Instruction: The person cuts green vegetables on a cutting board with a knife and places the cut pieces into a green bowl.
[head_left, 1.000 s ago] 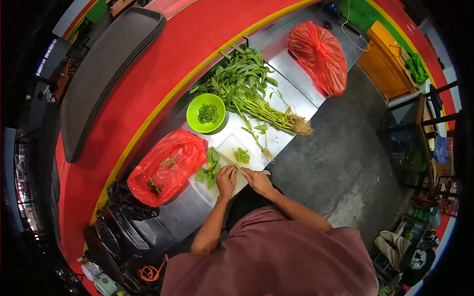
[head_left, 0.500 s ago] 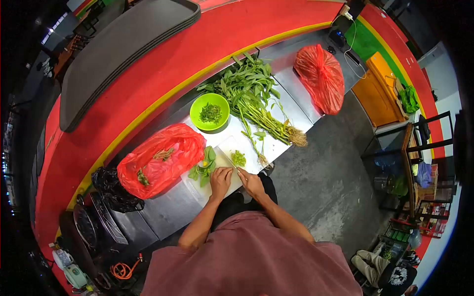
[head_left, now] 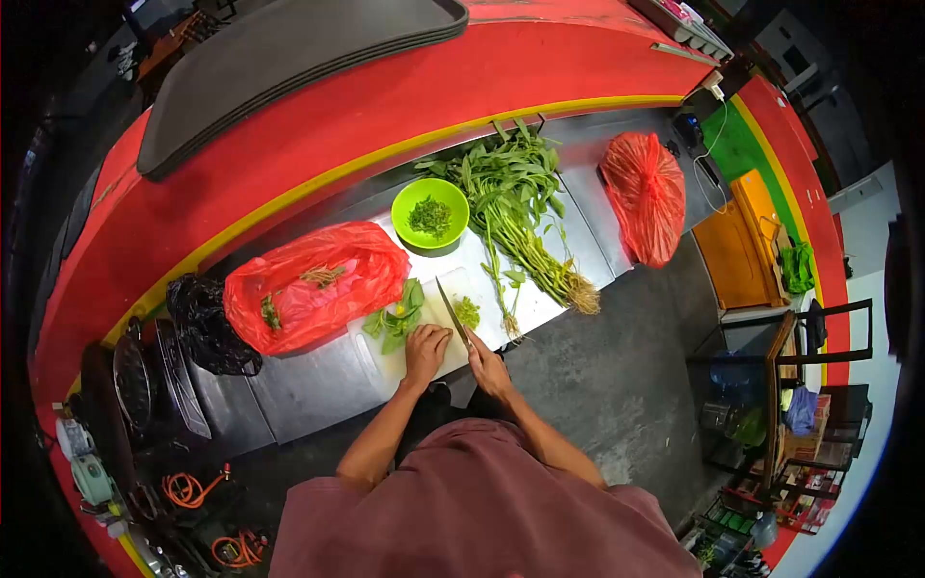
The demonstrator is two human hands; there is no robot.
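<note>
My right hand (head_left: 489,371) is wrapped round the handle of a knife (head_left: 450,310), whose blade points away from me over the white cutting board (head_left: 390,364). Beside it, the curled fingers of my left hand (head_left: 427,352) press on a small bunch of leafy greens (head_left: 397,323); its leaves spread out to the left, and the stems under the fingers are hidden. Just right of the blade lies a little heap of chopped greens (head_left: 466,311). Behind the board, a lime-green bowl (head_left: 461,229) holds more chopped greens (head_left: 430,219).
A large bundle of rooted leafy stems (head_left: 525,236) lies right of the bowl. An open red plastic bag (head_left: 371,255) with scraps sits at the left, near a black bag (head_left: 207,323). Farther right stands a tied red bag (head_left: 647,197). A red wall (head_left: 385,106) runs behind the counter.
The view has turned slightly, shifting the counter in the picture. The knife blade now shows clearly, angled away from me; before, it was hardly visible. My left hand stays on the greens.
</note>
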